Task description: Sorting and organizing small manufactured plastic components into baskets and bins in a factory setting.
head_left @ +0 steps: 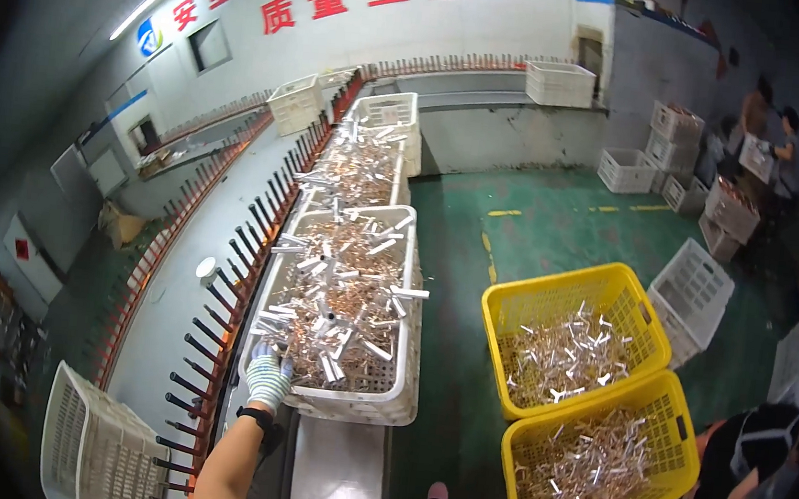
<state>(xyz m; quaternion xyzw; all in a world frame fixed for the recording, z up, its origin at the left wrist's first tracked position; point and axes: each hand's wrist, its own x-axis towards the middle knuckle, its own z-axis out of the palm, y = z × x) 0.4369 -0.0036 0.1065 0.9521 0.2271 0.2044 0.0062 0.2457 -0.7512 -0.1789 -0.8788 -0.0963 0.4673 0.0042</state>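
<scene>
My left hand [268, 378], in a striped knit glove with a dark band at the wrist, is at the near left corner of a white plastic crate [346, 404]. Its fingers reach over the rim and curl in among short silvery and copper-coloured metal tubes [344, 278] heaped in the crate. What the fingertips close on is hidden among the pieces. Behind this crate, another load of the same tubes [355, 163] fills a second container. My right hand is out of view.
Left runs a curved rail of upright dark pins [228, 281]. An upended white crate [102, 442] leans there. Two yellow crates [517, 424] with metal pieces stand on the green floor [459, 226] to the right. A person [749, 466] bends beside them. Others stand far right near stacked crates [673, 151].
</scene>
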